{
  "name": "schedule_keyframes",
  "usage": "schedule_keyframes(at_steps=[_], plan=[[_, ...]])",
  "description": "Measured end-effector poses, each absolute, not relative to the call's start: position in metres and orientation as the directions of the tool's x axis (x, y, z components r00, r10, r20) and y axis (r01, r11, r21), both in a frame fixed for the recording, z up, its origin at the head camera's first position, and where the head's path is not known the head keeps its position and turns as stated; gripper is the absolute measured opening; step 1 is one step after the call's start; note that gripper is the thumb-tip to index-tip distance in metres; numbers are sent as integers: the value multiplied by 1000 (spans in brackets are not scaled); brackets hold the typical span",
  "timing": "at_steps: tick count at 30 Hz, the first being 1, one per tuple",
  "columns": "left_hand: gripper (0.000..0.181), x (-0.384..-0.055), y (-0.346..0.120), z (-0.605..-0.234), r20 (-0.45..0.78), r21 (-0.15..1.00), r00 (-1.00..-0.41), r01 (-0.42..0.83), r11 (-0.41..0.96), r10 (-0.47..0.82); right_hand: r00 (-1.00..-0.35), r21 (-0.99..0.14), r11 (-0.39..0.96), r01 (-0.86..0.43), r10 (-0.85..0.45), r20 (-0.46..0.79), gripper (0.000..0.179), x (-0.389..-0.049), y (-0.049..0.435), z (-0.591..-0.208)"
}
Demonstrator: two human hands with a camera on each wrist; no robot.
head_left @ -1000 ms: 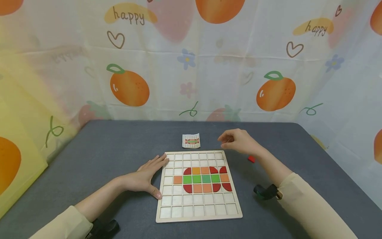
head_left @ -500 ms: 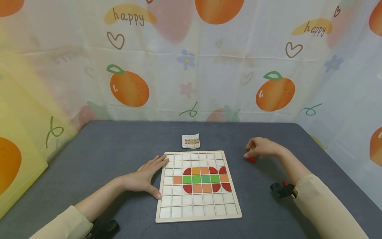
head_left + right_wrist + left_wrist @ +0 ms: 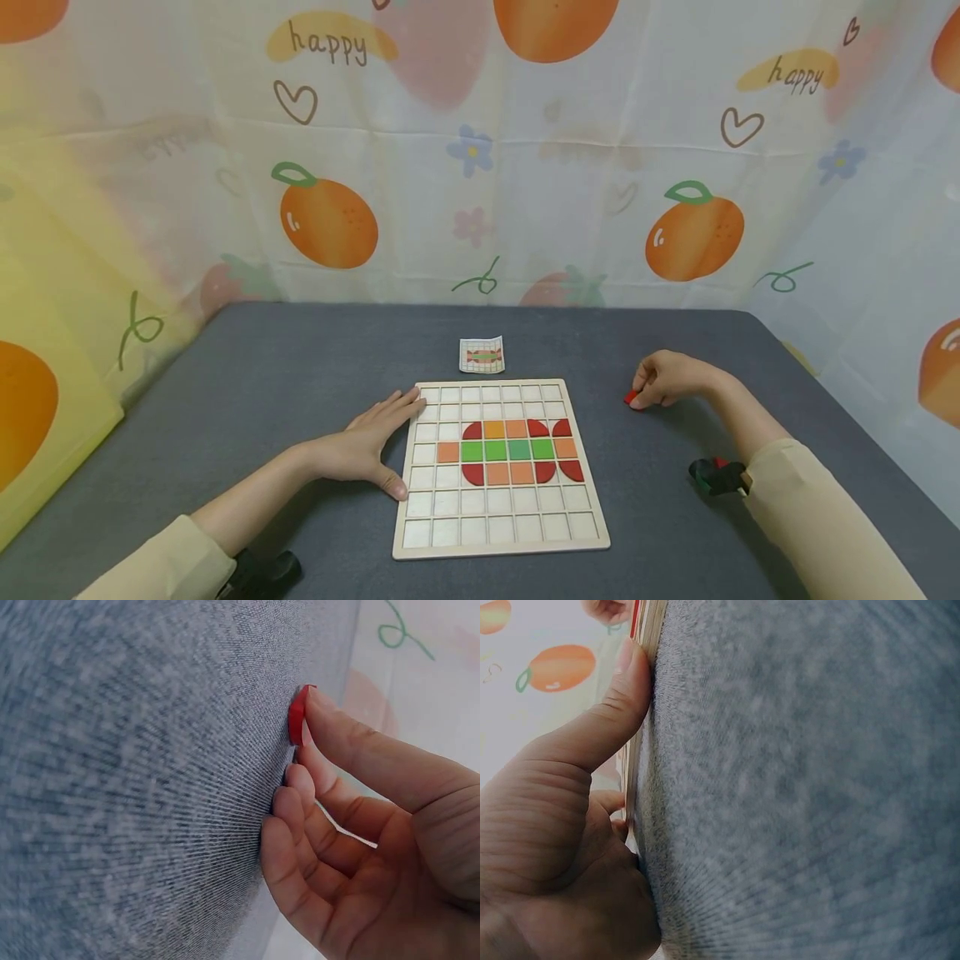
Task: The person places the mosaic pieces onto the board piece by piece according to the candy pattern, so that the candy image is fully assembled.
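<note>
My right hand (image 3: 667,379) is at the right of the table, pinching a small red tile (image 3: 630,398) between thumb and fingertips. In the right wrist view the red tile (image 3: 298,716) stands tilted against the cloth, with the thumb on it. My left hand (image 3: 367,446) lies along the left edge of a wooden grid board (image 3: 495,529), its fingers spread and touching the frame. The left wrist view shows the thumb (image 3: 622,705) against the board's side. Set in the grid are green squares (image 3: 495,450), orange squares (image 3: 447,452) and dark red rounded tiles (image 3: 472,474).
Behind the board lies a small paper card (image 3: 482,356) printed with a coloured grid pattern. A bit of red (image 3: 721,462) shows beside the black wrist strap (image 3: 716,477); its shape is mostly hidden. A dark grey cloth (image 3: 337,350) covers the table.
My right hand has moved right from behind the board's far right corner down to the red tile and has taken hold of it. The left hand and board have stayed put.
</note>
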State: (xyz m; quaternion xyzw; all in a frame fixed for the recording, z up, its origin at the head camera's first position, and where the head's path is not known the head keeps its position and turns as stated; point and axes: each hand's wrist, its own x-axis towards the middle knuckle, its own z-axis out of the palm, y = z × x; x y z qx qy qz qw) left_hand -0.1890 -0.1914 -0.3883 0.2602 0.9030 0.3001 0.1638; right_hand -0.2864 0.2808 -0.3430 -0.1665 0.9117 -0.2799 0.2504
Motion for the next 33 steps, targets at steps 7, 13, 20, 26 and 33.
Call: schedule_keyframes(at_steps=[7, 13, 20, 26, 33], plan=[[123, -188, -191, -387, -149, 628, -814, 361, 690, 561, -829, -595, 784, -177, -444, -340, 28, -284, 279, -343], [125, -189, -192, -390, -162, 632, -819, 342, 695, 550, -847, -577, 791, -205, -439, -301, 27, -283, 276, -344], [126, -190, -193, -396, -155, 635, -833, 328, 699, 532, -865, -557, 791, -252, -443, -237, 24, -283, 268, -346], [126, -190, -192, -392, -159, 630, -821, 344, 696, 549, -862, -575, 766, -287, -469, -194, 22, -282, 261, -349], [122, -187, -190, -385, -154, 625, -816, 357, 694, 558, -865, -598, 749, -285, -470, -177, 16, -282, 253, -352]])
